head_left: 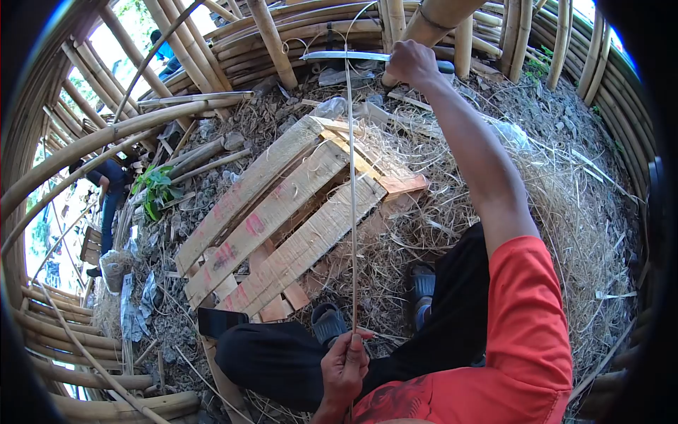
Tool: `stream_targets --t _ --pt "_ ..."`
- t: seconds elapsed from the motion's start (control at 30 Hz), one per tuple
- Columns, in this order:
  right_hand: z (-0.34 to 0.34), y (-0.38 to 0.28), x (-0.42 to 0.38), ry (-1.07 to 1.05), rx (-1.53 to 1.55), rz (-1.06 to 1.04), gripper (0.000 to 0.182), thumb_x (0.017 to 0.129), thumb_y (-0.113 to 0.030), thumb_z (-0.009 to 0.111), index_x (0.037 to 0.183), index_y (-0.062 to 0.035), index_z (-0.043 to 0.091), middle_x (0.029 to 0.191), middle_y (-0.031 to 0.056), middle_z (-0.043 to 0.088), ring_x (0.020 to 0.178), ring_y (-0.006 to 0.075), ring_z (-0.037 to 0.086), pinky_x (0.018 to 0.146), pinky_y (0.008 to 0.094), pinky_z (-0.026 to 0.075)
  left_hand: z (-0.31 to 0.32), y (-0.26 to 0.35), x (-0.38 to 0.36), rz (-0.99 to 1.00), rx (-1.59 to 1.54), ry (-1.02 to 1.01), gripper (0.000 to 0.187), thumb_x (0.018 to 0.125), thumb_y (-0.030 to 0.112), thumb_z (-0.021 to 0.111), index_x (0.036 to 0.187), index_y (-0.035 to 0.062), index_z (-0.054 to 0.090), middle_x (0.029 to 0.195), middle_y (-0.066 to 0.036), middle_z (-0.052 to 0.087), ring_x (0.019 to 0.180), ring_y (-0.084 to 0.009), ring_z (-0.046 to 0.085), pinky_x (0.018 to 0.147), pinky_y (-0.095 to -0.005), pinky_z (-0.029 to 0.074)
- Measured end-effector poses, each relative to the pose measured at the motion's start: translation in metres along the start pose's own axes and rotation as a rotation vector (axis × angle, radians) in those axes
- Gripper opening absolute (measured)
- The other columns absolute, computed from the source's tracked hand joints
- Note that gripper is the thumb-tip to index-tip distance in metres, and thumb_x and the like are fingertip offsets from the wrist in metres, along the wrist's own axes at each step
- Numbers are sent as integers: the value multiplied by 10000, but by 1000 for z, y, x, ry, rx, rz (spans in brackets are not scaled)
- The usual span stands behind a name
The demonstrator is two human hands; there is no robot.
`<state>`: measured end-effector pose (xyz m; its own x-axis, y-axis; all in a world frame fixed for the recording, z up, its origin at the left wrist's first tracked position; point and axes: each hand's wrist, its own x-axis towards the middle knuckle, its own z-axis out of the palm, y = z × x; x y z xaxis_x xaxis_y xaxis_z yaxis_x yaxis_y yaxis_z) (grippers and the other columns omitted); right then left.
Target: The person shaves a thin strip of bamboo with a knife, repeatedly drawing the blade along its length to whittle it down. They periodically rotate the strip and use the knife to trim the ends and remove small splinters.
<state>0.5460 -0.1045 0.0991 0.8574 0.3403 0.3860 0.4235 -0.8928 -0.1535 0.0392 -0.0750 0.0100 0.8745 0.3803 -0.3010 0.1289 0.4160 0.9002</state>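
My right hand (413, 62) is stretched far forward, its fingers wrapped round the dark handle of a long knife (328, 54). The blade points left and meets the upper part of a thin bamboo strip (352, 205). Close to my body, my left hand (345, 364) pinches the lower part of this strip, which runs nearly straight away from me. Near the blade, thin curled shavings (295, 46) hang off the strip. Below the strip lies a slatted wooden pallet (272, 219), tilted on the ground.
Bamboo poles (272, 42) and stacked bamboo walls surround me. Loose shavings (565, 212) cover the ground on the right. A dark phone-like object (221, 321) rests by my left knee. Another person (109, 191) is at the far left, near a green plant (155, 189).
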Motion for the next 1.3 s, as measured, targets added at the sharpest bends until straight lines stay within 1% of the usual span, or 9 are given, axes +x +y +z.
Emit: stream_targets --t 0.27,0.53,0.6,0.63,0.73,0.87,0.93,1.0,1.3 --pt "6 37 16 34 59 179 321 806 -248 562 1033 -63 694 1056 162 683 998 330 656 857 425 518 -13 -14 -20 92 242 -67 266 1000 226 497 1091 -9 583 601 64 372 478 -4 297 426 -196 229" --pt "45 77 -4 -40 97 298 368 793 -336 592 1008 -53 688 1066 198 664 1007 337 639 870 418 498 -23 3 25 71 64 162 267 1013 246 462 1090 8 556 596 62 329 462 -10 263 394 -199 213" --pt "70 76 -9 -7 214 115 426 783 -381 639 1022 -31 671 1027 217 668 994 363 636 860 423 492 -24 5 36 89 145 131 282 1020 246 446 1120 3 551 600 73 340 479 -1 283 415 -192 233" --pt "40 49 -31 -111 344 99 345 802 -356 650 909 -30 691 834 198 679 824 341 657 770 413 498 -24 6 42 71 136 118 251 1023 248 439 1080 24 538 593 75 328 475 0 277 409 -193 224" --pt "13 1 -80 -70 631 -91 277 835 -288 634 801 -18 682 702 170 654 679 304 638 679 407 490 -28 3 55 51 61 112 221 1028 245 424 1025 43 514 593 71 325 474 -2 280 405 -190 225" --pt "-15 -51 -141 -170 596 -552 133 786 -143 667 773 -26 606 589 83 576 514 181 512 540 349 426 -23 10 60 50 -10 123 234 1030 273 405 906 83 464 592 54 293 438 -20 215 372 -204 172" --pt "-24 -70 -161 -270 462 -750 126 790 -202 664 761 -87 619 555 74 565 515 257 589 529 393 466 -23 12 58 52 -49 98 233 1031 273 399 890 96 455 586 55 285 436 -22 198 375 -206 170" --pt "-33 -87 -180 -421 446 -769 87 751 -185 662 759 -107 626 579 70 594 534 282 608 531 415 476 -21 14 58 75 -80 68 228 1032 271 396 895 99 456 579 55 278 437 -22 190 376 -207 170" --pt "-43 -106 -208 -325 378 -836 218 646 -176 708 815 -87 604 616 75 620 588 284 631 554 419 470 -13 23 41 104 -109 -26 233 1036 289 376 909 103 439 570 60 258 437 -21 178 375 -206 167"
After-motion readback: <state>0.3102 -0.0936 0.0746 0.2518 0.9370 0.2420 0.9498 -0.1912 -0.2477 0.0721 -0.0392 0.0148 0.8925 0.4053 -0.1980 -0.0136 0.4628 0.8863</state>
